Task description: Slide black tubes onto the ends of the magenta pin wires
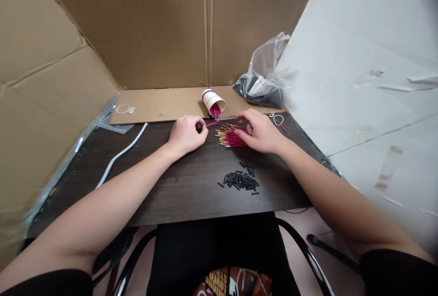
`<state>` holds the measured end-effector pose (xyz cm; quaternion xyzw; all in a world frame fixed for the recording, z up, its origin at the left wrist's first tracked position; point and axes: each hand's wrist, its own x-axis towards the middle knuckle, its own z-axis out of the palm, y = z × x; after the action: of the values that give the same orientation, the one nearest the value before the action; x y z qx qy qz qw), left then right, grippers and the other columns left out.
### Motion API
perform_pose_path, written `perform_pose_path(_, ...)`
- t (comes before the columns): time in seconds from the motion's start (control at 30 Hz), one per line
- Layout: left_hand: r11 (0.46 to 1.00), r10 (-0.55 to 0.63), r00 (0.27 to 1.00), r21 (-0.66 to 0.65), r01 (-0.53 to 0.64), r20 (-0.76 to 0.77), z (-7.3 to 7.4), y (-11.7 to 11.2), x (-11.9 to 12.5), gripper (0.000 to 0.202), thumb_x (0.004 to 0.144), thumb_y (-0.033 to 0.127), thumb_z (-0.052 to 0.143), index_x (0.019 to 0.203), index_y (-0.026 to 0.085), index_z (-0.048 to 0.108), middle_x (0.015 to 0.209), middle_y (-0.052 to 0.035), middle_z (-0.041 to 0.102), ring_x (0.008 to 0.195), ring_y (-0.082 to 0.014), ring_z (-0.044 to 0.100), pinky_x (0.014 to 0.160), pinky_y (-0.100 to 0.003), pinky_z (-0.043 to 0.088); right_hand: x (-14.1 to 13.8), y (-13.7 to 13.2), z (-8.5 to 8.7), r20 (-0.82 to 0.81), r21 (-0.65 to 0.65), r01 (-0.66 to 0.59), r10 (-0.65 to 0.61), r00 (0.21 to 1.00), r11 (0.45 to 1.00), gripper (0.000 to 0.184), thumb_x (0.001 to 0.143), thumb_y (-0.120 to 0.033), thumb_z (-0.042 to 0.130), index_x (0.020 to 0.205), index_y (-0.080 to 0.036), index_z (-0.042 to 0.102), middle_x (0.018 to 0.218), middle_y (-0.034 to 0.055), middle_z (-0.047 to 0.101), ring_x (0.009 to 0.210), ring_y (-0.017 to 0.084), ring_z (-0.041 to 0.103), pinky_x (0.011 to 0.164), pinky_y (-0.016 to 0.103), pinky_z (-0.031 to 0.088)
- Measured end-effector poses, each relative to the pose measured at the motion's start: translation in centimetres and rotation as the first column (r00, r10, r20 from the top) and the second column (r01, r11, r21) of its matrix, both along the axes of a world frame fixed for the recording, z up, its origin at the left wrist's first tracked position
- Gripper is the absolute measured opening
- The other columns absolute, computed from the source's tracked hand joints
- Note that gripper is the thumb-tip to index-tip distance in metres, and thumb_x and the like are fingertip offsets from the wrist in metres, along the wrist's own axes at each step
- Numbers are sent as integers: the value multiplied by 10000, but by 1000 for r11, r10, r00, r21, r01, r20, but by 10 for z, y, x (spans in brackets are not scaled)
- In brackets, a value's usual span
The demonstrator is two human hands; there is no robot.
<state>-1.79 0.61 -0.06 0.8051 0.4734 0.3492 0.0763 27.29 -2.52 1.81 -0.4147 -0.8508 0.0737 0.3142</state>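
1. Lying in a loose pile on the dark table point(153, 209), the red wires point(233, 138) sit just below and left of the right hand point(259, 132), their pale metal-looking ends pointing mostly leftward.
2. The right hand arches over the pile, thumb and fingers spread apart, the thumb at the wires; whether it pinches any of them cannot be told.
3. The left hand point(187, 135) is curled, thumb meeting forefinger, and appears to pinch a small bunch of wires point(214, 123) that pokes out toward the pile.
4. Each wire looks very light and thin, probably springy enough to hold its line yet easily bent; a fingertip pinch should suit better than a full grasp.
5. The coated middle seems the best place to take hold; the bare ends look finer, likely to bend or snag on neighbours.
6. Smooth coating may let wires slide over one another, so a loose pinch could drag out several together.
7. More wires point(215, 111) show in the mouth of the tipped paper cup point(208, 97); short black tubes point(240, 180) lie nearer the person, probably light and apt to roll.
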Motion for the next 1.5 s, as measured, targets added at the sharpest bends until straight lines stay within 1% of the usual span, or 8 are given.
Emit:
perform_pose_path(0.13, 1000, 24, 996, 15, -23, -90, -1, 1, -1, 98, 860, 217, 702, 769, 198, 734, 859, -113, 766, 855, -279, 646, 866, -458, 551, 2, 1, -1, 36, -30, 3, -2, 999, 1000, 244, 981, -270, 722, 1202, -203, 641, 1097, 102, 706, 892, 244, 629, 821, 405, 481)
perform_pose_path(0.37, 999, 37, 990, -25, -41, -135, 1, -1, 2, 125, 836, 198, 721, 711, 195, 704, 947, -133, 742, 971, -316, 622, 963, -506, 550, 5, -2, 4, 96, -155, -116, 132, 987, 981, 104, 933, -181, 743, 909, -201, 644, 913, 48, 655, 825, 199, 597, 761, 356, 463)
perform_pose_path(0.63, 998, 60, 989, 2, -61, -137, 2, -1, 0, 105, 816, 183, 733, 732, 191, 672, 950, -135, 704, 961, -316, 601, 958, -512, 537, 3, -2, 5, 136, -258, -169, 209, 968, 951, 94, 955, -132, 721, 887, -176, 675, 892, 37, 635, 794, 173, 570, 763, 336, 446)
perform_pose_path(0.77, 984, -155, 986, 83, 159, -54, 4, -10, 7, 19, 880, 173, 723, 862, 179, 724, 997, -112, 720, 979, -281, 631, 958, -467, 550, 2, -2, 5, 167, -276, -130, 181, 969, 952, 118, 991, -148, 714, 887, -174, 666, 889, 47, 653, 806, 181, 575, 784, 342, 436)
perform_pose_path(0.87, 905, -418, 908, 80, 418, -15, 1, -22, 18, 70, 971, 229, 724, 949, 184, 773, 1016, -92, 724, 991, -251, 655, 971, -441, 563, 0, -3, 6, 186, -295, -117, 177, 966, 948, 145, 1018, -127, 649, 883, -180, 637, 920, 65, 673, 843, 196, 590, 813, 352, 442)
perform_pose_path(0.97, 838, -543, 838, 36, 545, -47, -4, -30, 26, 147, 1030, 289, 724, 1038, 184, 827, 1071, -104, 715, 1022, -249, 657, 989, -448, 568, 0, -4, 6, 202, -274, -96, 154, 967, 957, 156, 1027, -122, 603, 887, -191, 602, 939, 74, 669, 860, 211, 593, 829, 365, 444)
perform_pose_path(1.23, 824, -567, 819, -55, 564, -86, -5, -35, 27, 161, 1068, 252, 677, 1036, 179, 817, 1065, -100, 721, 1052, -261, 645, 1024, -464, 546, 5, 1, 2, 51, -180, -4, 14, 999, 984, 31, 1023, -172, 627, 1016, -195, 647, 960, 80, 715, 849, 226, 628, 806, 384, 474)
perform_pose_path(1.5, 850, -524, 830, -174, 496, -190, 2, -45, 30, 122, 1078, 212, 607, 1030, 163, 709, 1124, -111, 683, 1096, -287, 578, 1047, -478, 498, 5, 2, 2, 36, -87, -56, 59, 998, 995, 97, 1041, -197, 598, 1001, -189, 686, 993, 99, 711, 886, 233, 643, 840, 398, 485)
